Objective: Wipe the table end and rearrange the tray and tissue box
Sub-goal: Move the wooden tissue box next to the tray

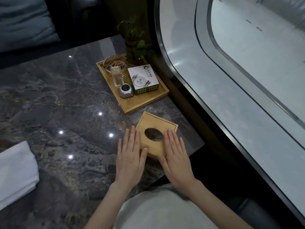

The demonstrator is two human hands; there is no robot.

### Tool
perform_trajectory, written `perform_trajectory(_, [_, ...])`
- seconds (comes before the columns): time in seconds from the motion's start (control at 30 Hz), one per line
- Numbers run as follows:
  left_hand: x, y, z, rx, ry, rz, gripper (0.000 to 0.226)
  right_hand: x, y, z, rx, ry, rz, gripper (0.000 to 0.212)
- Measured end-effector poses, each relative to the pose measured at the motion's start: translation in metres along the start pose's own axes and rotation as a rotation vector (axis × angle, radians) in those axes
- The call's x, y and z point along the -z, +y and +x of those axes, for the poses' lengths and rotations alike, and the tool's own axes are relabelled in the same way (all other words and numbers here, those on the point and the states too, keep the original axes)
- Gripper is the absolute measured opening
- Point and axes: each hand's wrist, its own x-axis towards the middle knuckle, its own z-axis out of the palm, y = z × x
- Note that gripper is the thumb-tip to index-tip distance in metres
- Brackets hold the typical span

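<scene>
A square wooden tissue box with a dark oval opening lies on the grey marble table near its right end. My left hand rests flat against the box's left side, fingers straight and together. My right hand lies flat on the box's right part, covering its near corner. Behind the box sits a wooden tray holding a glass ashtray, a clear holder, a silver object and a white printed box. A folded white cloth lies at the left edge.
A potted green plant stands at the tray's far corner. A dark wall and curved window frame run along the table's right side. A dark sofa with a blue cushion is beyond the table. My lap in light clothing is below.
</scene>
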Motion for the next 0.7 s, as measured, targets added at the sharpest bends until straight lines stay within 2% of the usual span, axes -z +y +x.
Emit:
perform_trajectory(0.17, [-0.003,0.002,0.003,0.033,0.003,0.007,0.06,-0.003,-0.001,0.003,-0.02,-0.001,0.035,0.065])
perform_trajectory(0.7, [0.003,0.004,0.055,-0.02,-0.096,-0.01,0.066,-0.002,0.007,0.039,-0.104,0.068,0.043,0.069])
